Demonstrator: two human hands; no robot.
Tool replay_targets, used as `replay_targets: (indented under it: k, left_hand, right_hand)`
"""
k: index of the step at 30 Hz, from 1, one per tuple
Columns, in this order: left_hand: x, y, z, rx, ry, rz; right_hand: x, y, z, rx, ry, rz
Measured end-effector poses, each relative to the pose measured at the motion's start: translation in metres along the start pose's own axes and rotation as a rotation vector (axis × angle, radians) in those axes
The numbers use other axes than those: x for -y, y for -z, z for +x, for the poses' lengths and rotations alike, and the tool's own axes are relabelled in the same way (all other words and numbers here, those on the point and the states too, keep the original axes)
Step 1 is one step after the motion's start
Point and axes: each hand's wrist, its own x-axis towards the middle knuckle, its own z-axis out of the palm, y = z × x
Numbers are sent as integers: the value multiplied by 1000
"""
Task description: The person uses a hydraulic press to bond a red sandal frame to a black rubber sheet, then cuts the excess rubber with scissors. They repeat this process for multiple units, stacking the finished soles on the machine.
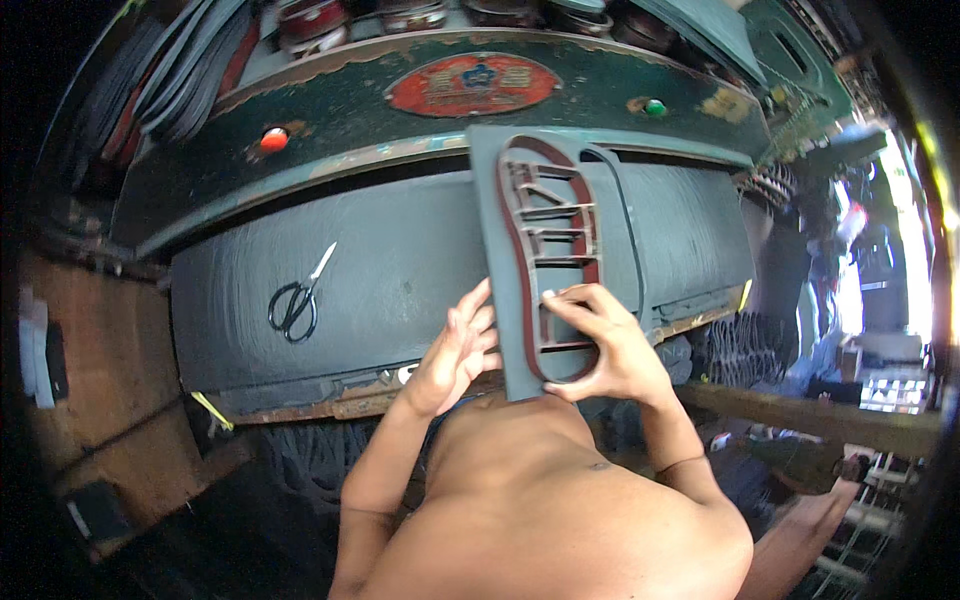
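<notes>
A sole-shaped cutting die (522,260), dark red with cross bars inside its outline, lies on a narrow grey sheet (486,190) over the bed of a press. My right hand (620,350) grips the near end of the die, thumb at the bottom edge and fingers over its side. At the sheet's left edge is my left hand (458,355), its fingers spread apart; whether the fingertips touch the sheet is hard to tell. Beside the die on the right, a curved cut outline (628,210) shows in the grey material. Black-handled scissors (292,310) rest to the left.
The worn grey press bed (390,260) spans the front. Behind it rises a green machine beam (330,105) with an orange button (274,139) and a green button (654,108). Grey sheets (190,70) are stacked at the far left. Dark strips (740,350) hang at the right.
</notes>
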Motion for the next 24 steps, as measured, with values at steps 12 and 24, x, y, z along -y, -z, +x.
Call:
replay_targets:
  k: [12,24]
  left_hand:
    - [104,74,19,-402,187,580]
    - [49,74,34,-211,171,822]
  right_hand:
    - [-82,-85,-6,162,-39,-171]
    - [-192,17,-22,87,-81,-244]
